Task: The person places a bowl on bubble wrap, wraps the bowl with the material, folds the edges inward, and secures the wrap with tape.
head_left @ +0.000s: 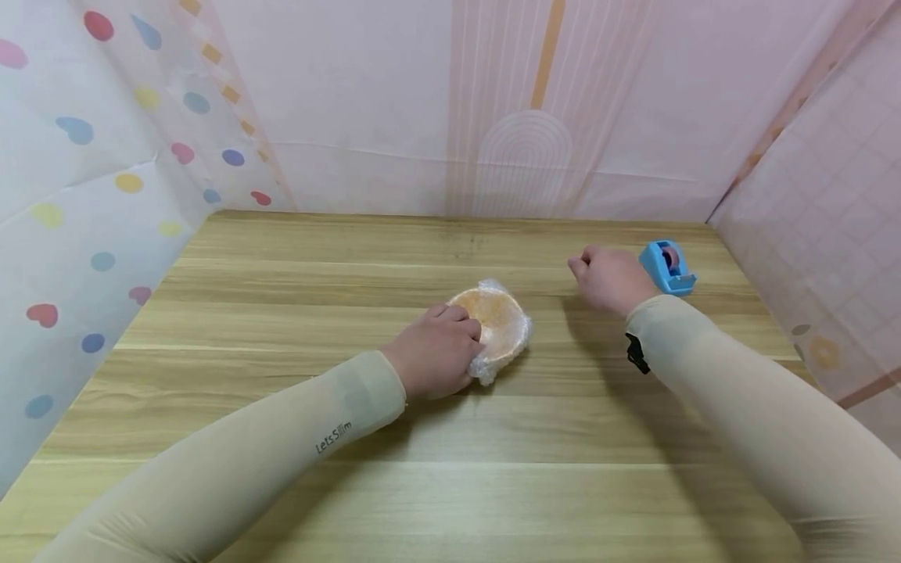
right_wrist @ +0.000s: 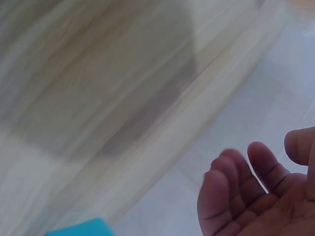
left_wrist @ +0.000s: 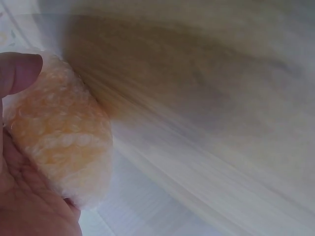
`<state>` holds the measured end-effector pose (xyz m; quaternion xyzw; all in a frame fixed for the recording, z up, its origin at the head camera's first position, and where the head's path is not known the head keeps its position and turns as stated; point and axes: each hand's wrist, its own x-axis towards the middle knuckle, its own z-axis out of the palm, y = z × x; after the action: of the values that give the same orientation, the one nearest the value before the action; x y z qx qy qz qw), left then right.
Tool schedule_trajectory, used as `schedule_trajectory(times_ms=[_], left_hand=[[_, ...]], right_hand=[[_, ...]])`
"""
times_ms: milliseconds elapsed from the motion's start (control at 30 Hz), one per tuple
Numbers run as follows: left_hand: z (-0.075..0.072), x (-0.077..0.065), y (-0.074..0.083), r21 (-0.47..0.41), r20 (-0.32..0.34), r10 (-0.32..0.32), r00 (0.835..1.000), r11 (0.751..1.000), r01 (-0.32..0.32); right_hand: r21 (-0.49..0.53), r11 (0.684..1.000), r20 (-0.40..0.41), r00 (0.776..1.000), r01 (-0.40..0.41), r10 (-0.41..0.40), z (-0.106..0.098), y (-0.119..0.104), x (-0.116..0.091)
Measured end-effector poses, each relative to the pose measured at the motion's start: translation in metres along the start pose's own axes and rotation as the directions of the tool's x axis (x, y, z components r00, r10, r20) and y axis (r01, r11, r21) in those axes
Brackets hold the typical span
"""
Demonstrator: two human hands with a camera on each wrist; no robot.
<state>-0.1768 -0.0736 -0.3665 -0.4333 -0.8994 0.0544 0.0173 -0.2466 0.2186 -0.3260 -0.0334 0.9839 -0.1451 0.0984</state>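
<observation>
A round orange bowl with a pale rim, wrapped in bubble wrap [head_left: 504, 322], is near the middle of the table. My left hand [head_left: 438, 352] grips its near left side, the fingers curled over the edge. From the left wrist view, the thumb [left_wrist: 20, 73] presses on one side of the wrapped bowl, and its bumpy clear wrapping shows. To the right, my right hand [head_left: 611, 277] hovers over the table, apart from the bowl. Its fingers [right_wrist: 215, 194] are loosely bent, thumb apart, and nothing shows between them. Just beyond that wrist is a blue tape dispenser [head_left: 656, 266].
The wood-grain table [head_left: 281, 274] runs back to a patterned curtain [head_left: 352, 94]. A dotted sheet [head_left: 77, 234] hangs along the left side and a pale checked one [head_left: 823, 188] along the right. A roll of tape [head_left: 672, 256] sits in the dispenser.
</observation>
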Motion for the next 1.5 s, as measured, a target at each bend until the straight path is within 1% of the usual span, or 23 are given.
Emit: schedule_trajectory(times_ms=[133,233,400,467,533,600,733,800,900,967,1033,1133,1267,1367,1500], left_hand=[[0.000,0.001,0.001,0.000,0.001,0.002,1.000,1.000,-0.002],[0.000,0.001,0.001,0.004,0.003,0.007,1.000,1.000,-0.007],[0.000,0.002,0.003,0.001,0.015,0.000,1.000,1.000,0.000],[0.000,0.002,0.003,-0.003,0.020,0.000,1.000,1.000,0.000],[-0.001,0.003,0.004,-0.005,0.025,0.000,1.000,1.000,0.000],[-0.001,0.003,0.004,-0.005,0.028,0.000,1.000,1.000,0.001],[-0.002,0.004,0.005,-0.007,0.028,-0.002,1.000,1.000,0.002],[-0.001,0.004,0.005,-0.004,0.027,-0.002,1.000,1.000,0.002],[-0.001,0.005,0.005,0.000,0.026,-0.002,1.000,1.000,0.002],[-0.001,0.005,0.005,0.002,0.025,-0.002,1.000,1.000,0.002],[-0.002,0.005,0.005,0.000,0.019,-0.001,1.000,1.000,0.001],[-0.002,0.004,0.005,-0.001,0.019,-0.002,1.000,1.000,0.002],[-0.001,0.003,0.005,-0.006,0.019,-0.005,1.000,1.000,0.005],[0.000,0.003,0.004,-0.006,0.019,-0.009,1.000,1.000,0.009],[0.000,0.003,0.005,0.001,0.025,-0.012,1.000,1.000,0.012]], right_hand=[[-0.002,1.000,-0.055,0.998,0.009,-0.009,-0.004,0.017,0.004],[-0.020,1.000,-0.091,0.996,0.000,-0.002,-0.007,0.033,0.007],[-0.077,0.997,-0.116,0.993,-0.021,0.012,-0.013,0.063,0.013],[-0.083,0.996,-0.130,0.991,-0.031,0.020,-0.014,0.075,0.015],[-0.069,0.996,-0.150,0.988,-0.051,0.040,-0.016,0.087,0.015],[-0.033,0.996,-0.168,0.983,-0.082,0.075,-0.020,0.097,0.015],[-0.016,0.991,-0.188,0.974,-0.130,0.125,-0.026,0.117,0.014],[-0.017,0.987,-0.179,0.972,-0.157,0.152,-0.030,0.125,0.014],[-0.009,0.978,-0.142,0.969,-0.207,0.204,-0.033,0.133,0.011],[0.016,0.971,-0.115,0.964,-0.238,0.238,-0.034,0.138,0.008],[0.017,0.969,-0.101,0.964,-0.247,0.248,-0.034,0.141,0.005],[0.020,0.970,-0.092,0.966,-0.242,0.243,-0.034,0.145,0.001],[0.000,0.976,-0.082,0.973,-0.216,0.215,-0.034,0.149,-0.001],[-0.029,0.980,-0.063,0.979,-0.197,0.195,-0.036,0.150,-0.001],[-0.073,0.979,-0.028,0.982,-0.188,0.187,-0.038,0.151,0.000]])
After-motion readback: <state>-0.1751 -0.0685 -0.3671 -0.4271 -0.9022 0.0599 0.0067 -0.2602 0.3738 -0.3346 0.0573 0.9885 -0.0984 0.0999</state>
